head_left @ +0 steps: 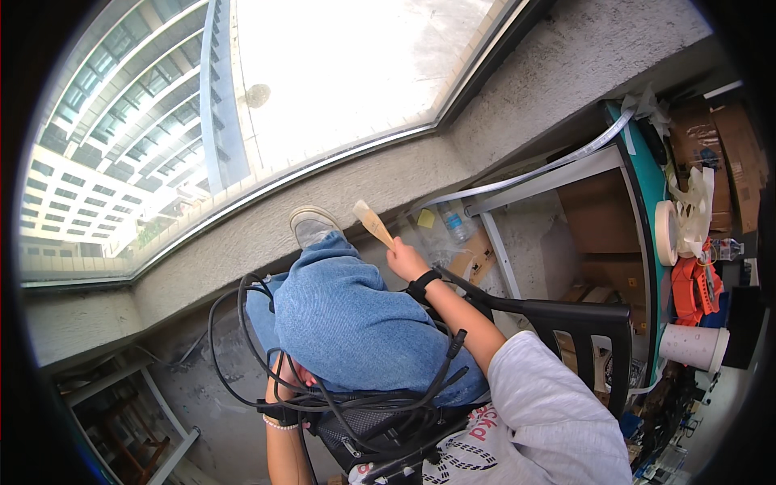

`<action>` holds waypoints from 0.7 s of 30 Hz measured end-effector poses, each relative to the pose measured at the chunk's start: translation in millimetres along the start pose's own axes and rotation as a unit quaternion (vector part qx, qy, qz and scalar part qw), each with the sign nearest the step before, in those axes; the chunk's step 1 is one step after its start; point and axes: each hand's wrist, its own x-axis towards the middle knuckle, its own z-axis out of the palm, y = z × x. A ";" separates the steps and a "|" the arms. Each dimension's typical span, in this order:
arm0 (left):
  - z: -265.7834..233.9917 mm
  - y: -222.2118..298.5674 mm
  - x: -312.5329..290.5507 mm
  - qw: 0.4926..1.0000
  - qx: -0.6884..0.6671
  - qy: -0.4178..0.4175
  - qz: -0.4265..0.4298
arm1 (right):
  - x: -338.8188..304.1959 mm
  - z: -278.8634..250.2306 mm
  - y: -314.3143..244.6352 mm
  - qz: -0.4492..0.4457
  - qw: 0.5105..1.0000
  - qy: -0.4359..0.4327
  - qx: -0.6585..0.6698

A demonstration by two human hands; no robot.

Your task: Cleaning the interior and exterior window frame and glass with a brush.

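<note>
My right hand (406,262) is closed round the handle of a flat brush (373,223) with a pale wooden body and a whitish end. The brush points up and left, over the edge of the concrete window ledge (412,166). Beside it, my shoe (314,223) rests against that ledge. Low on the left, my left hand (291,373) sits beside my denim-covered leg (347,311), behind loops of black cable (319,399). Its fingers are mostly hidden, so what they do cannot be told.
A black chair armrest (558,309) is close to my right elbow. Beyond it a green-edged table (644,190) carries a tape roll (666,233), an orange item (693,291) and a white cup (693,347). A plastic bottle (457,228) and cardboard (475,257) lie below the ledge. Cables cross my lap.
</note>
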 end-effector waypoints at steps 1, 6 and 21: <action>-0.4 -0.3 0.4 1.000 0.009 -0.001 0.001 | -0.4 -0.8 -0.4 0.006 1.000 -0.002 -0.006; -0.1 0.5 -3.6 0.999 -0.019 -0.021 0.026 | -5.4 -6.3 -14.4 -0.025 0.999 -0.019 -0.032; 0.0 0.3 -4.5 0.999 -0.027 -0.022 0.032 | 2.7 -2.5 -7.5 0.044 0.995 0.092 -0.004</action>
